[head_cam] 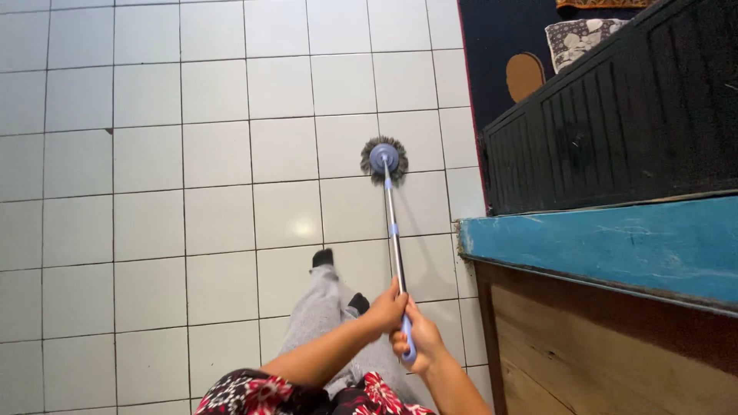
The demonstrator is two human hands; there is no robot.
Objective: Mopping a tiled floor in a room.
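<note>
White tile floor, mop head down on it

The floor [154, 192] is glossy white square tiles with dark grout lines, and a bit of glare sits near the middle. The round grey mop head [384, 159] sits flat on a tile close to the dark cabinet [615, 131], which stands on the floor along the right edge. A person's dark-socked feet [323, 258] are planted on the tiles just behind the mop. There's a dark rug [500, 46] top right, I think, hard to tell.
</note>
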